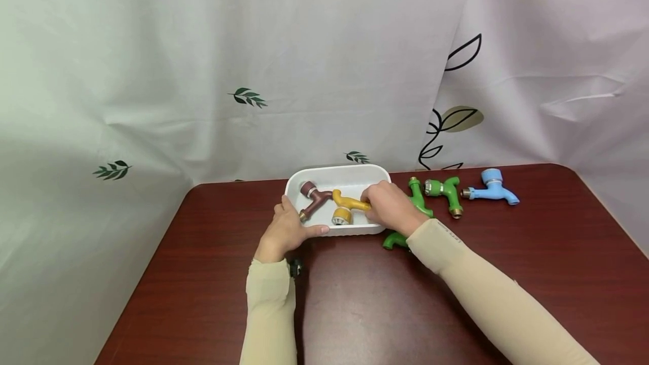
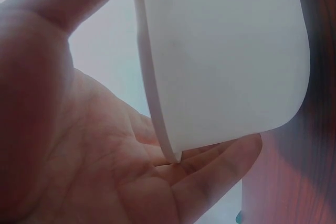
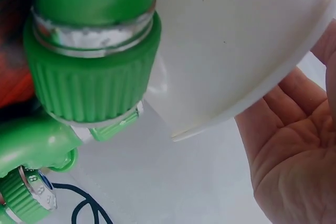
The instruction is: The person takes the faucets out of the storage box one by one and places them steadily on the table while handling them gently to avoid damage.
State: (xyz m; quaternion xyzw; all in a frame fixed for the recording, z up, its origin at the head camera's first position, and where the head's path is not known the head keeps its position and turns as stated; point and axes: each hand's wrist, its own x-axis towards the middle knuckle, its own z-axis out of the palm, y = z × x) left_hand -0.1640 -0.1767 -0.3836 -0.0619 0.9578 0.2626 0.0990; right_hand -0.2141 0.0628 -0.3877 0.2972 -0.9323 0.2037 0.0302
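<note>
A white plastic tray stands at the back of the table with a maroon tap and a yellow tap lying in it. My left hand grips its near left corner, the thumb along the front rim and the fingers against the left side. In the left wrist view the tray's outer wall sits between thumb and fingers. Reaching over the right end, my right hand pinches the end of the yellow tap; its fingertips are partly hidden. The right wrist view shows that hand beyond the tray rim.
Right of the tray lie several green taps, one partly under my right forearm. A light blue tap lies farther right. Behind the dark red table hangs a pale curtain with leaf prints.
</note>
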